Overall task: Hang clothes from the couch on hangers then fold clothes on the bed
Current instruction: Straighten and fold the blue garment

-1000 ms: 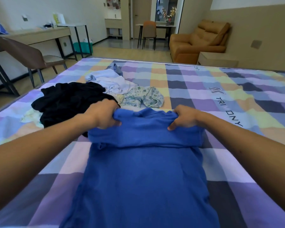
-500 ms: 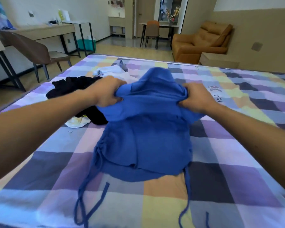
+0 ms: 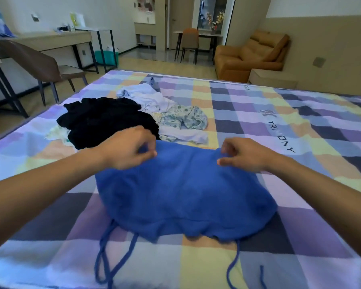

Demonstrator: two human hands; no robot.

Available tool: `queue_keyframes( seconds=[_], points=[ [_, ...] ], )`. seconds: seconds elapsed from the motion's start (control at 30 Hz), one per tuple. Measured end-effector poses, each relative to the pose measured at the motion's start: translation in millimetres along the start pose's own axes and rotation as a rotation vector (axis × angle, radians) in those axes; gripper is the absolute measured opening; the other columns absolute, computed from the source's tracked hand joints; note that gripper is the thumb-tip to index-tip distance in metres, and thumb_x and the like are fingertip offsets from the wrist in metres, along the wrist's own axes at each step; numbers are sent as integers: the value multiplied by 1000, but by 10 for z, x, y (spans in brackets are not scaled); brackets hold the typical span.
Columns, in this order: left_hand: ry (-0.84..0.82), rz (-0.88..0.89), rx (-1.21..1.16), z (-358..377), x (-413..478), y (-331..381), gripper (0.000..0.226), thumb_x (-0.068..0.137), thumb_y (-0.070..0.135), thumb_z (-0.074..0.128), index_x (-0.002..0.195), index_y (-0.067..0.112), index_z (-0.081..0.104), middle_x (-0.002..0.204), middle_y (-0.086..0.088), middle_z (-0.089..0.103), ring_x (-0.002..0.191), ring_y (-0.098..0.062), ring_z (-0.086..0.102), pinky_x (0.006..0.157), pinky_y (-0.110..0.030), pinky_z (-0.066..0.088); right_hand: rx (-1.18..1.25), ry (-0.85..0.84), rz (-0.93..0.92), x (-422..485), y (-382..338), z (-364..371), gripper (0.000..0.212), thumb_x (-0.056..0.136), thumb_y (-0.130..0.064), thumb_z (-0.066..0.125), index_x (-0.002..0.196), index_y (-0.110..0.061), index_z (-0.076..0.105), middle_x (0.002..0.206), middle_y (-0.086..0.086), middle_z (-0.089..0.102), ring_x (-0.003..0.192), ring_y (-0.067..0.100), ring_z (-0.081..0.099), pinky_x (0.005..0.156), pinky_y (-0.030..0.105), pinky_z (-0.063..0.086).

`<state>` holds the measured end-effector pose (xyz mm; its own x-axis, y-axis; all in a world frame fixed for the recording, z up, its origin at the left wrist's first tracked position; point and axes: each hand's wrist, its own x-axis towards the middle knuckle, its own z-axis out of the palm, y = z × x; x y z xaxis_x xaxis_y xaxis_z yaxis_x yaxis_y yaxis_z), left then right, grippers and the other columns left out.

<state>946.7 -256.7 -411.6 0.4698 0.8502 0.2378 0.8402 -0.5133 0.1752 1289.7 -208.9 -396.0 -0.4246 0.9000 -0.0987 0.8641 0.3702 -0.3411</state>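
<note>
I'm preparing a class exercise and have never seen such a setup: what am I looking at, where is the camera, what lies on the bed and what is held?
No machine here: a person works with bare hands. The picture comes from a wide-angle camera worn on the head, looking forward and down, so both forearms reach in from the bottom corners. The left hand and right hand each appear to pinch the far edge of a blue garment lying on the checked bed, its drawstrings trailing towards the camera. Beyond it lies a heap: a black garment, pale clothes and a patterned piece.
</note>
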Motion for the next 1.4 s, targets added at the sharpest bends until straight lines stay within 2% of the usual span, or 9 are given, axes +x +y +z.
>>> queue_keyframes(
  seconds=[0.17,0.33,0.43,0.57,0.63,0.77,1.0,1.27,1.4],
  points=[
    [-89,-335,-70,352,332,-315,37,98,44,58,121,16,65,116,-3,66,108,-27,60,96,-43,48,145,-38,111,362,166,241,65,94,-50,65,149,-22,44,152,0,46,138,20,46,114,36,36],
    [-124,-285,-105,396,215,-464,42,98,46,54,75,10,59,71,-6,61,68,-23,57,66,-37,45,305,-293,184,204,279,88,24,86,-37,78,104,-22,75,106,0,77,90,12,75,85,33,59],
    [-78,-243,-258,110,247,-542,45,94,49,49,75,10,61,72,-13,62,63,-16,53,63,-37,47,475,-451,189,108,335,-161,30,85,-23,78,109,-5,75,109,10,77,101,29,74,95,43,57],
    [13,-380,278,-18,522,-348,11,95,29,58,98,19,61,102,-8,61,97,-28,54,91,-44,42,585,-171,306,223,407,-101,30,82,-17,82,108,-5,74,107,12,77,97,29,74,92,43,58],
    [15,-383,480,126,622,-55,29,94,28,58,123,23,57,124,-9,53,116,-32,46,93,-43,35,502,-17,358,288,462,69,38,79,-22,86,110,-8,70,113,12,72,97,26,70,92,42,57],
    [20,-140,183,556,546,552,54,97,57,40,138,23,51,138,-5,48,127,-28,43,102,-42,33,568,84,443,109,490,298,57,80,-35,84,124,-16,53,117,3,61,98,22,63,85,38,52],
    [-184,-281,69,1277,224,659,98,79,87,2,162,35,5,170,4,3,157,-18,-5,124,-55,-5,906,59,508,-391,474,503,55,73,-38,88,114,-7,67,100,8,78,89,27,76,86,44,61],
    [-99,-270,38,1317,205,633,112,67,93,-17,161,37,9,170,7,7,156,-15,-3,125,-50,-4,1388,-21,361,-571,232,565,50,79,-13,77,127,-10,65,121,14,72,113,33,69,97,46,53],
    [-48,-336,-272,1136,224,627,103,77,92,10,155,30,34,165,7,27,155,-14,13,126,-45,5,1351,54,403,-468,48,535,64,67,-6,83,128,-7,65,119,15,73,108,34,71,92,48,57]
  ],
)
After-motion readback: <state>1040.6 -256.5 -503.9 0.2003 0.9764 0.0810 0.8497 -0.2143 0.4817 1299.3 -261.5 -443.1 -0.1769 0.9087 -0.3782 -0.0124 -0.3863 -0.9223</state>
